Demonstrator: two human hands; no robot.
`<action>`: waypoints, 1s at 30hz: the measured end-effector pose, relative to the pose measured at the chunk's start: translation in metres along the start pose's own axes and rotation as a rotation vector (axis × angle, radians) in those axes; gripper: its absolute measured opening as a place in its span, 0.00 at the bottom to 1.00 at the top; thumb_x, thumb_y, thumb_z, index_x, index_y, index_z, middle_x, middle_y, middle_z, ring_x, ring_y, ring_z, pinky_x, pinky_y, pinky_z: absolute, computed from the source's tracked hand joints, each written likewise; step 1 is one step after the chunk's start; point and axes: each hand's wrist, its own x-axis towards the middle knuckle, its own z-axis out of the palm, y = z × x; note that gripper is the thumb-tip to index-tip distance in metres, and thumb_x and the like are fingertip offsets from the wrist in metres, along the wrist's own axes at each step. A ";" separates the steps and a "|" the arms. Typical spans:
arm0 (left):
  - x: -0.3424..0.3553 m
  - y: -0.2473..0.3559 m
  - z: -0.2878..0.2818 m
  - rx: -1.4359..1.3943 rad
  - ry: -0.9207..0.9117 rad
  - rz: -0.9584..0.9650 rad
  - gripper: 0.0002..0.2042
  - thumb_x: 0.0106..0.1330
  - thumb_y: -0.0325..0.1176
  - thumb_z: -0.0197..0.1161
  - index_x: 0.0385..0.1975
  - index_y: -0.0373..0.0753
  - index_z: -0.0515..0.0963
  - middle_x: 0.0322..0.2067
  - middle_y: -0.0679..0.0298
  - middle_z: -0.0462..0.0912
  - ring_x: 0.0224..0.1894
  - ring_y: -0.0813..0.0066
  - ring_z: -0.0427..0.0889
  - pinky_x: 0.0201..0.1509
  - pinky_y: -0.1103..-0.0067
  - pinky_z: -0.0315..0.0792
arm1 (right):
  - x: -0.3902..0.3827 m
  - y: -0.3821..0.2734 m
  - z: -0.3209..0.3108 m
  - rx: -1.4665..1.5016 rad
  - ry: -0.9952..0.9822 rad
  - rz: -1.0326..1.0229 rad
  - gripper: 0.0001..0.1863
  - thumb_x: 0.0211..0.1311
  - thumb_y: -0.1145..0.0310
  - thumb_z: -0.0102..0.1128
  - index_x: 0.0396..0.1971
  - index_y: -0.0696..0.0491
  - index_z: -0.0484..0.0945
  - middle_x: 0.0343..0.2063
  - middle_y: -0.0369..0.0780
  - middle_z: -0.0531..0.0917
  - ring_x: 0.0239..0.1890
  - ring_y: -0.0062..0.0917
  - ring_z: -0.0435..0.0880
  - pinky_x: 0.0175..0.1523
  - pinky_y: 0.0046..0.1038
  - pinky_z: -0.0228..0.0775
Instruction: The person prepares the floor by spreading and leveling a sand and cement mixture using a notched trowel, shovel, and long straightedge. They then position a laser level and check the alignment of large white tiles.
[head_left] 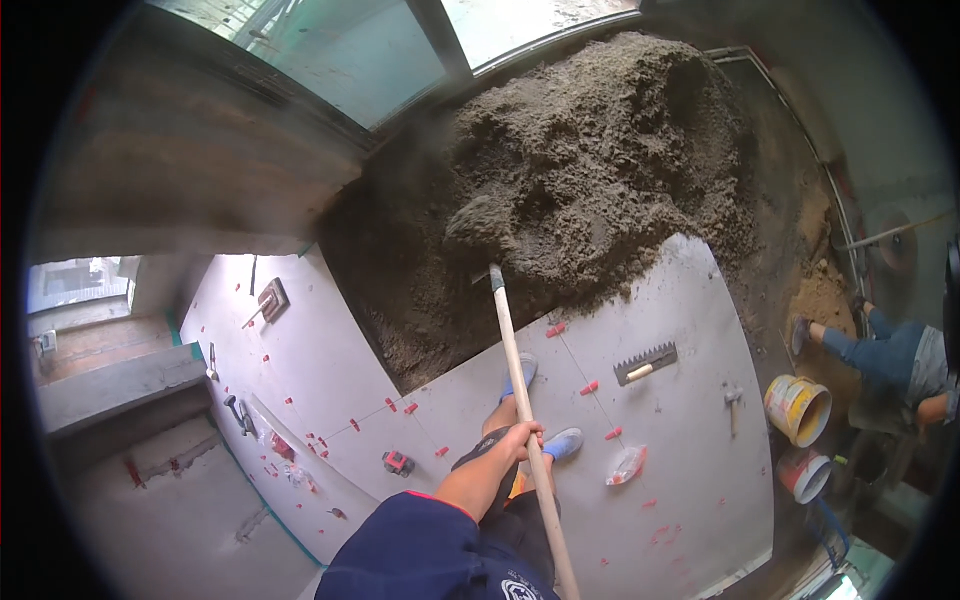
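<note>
My left hand [526,438] is closed around the pale wooden handle of a long-handled shovel [509,345]. The handle runs from the lower edge up to a dark metal socket, and the blade is covered by grey mortar. Its head sits at the near edge of a large heap of damp mortar [620,150]. My right hand does not show; the lower end of the handle leaves the picture at the bottom. My feet, in blue-grey coverings [564,444], stand on large pale tiles [690,330] close to the heap.
A notched trowel [645,365], a plastic bag [627,465], a red-and-black device [398,463], a float [268,300] and several red tile clips lie on the tiles. Buckets [798,410] stand at the right, near another person [890,350]. Glass panels [340,50] border the far side.
</note>
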 end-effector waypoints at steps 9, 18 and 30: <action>-0.068 0.034 -0.008 -0.508 -0.601 -0.089 0.17 0.56 0.44 0.59 0.14 0.45 0.61 0.12 0.73 0.59 0.14 0.81 0.60 0.22 0.83 0.61 | -0.058 -0.082 -0.150 -0.371 0.643 -0.233 0.20 0.41 0.62 0.62 0.39 0.46 0.76 0.28 0.39 0.76 0.26 0.36 0.75 0.31 0.36 0.67; -0.106 -0.052 0.038 -0.207 -0.413 0.018 0.12 0.55 0.37 0.64 0.18 0.44 0.66 0.14 0.68 0.66 0.17 0.75 0.67 0.26 0.76 0.66 | -0.101 0.001 -0.135 -0.255 0.520 -0.138 0.13 0.51 0.61 0.61 0.35 0.49 0.76 0.23 0.36 0.77 0.22 0.25 0.74 0.27 0.28 0.66; -0.132 -0.204 0.100 0.385 0.036 0.156 0.09 0.50 0.28 0.57 0.11 0.34 0.71 0.11 0.58 0.72 0.13 0.67 0.73 0.18 0.70 0.69 | -0.124 -0.020 -0.211 0.627 -0.066 0.040 0.13 0.50 0.63 0.61 0.35 0.51 0.75 0.22 0.37 0.77 0.22 0.24 0.74 0.27 0.29 0.66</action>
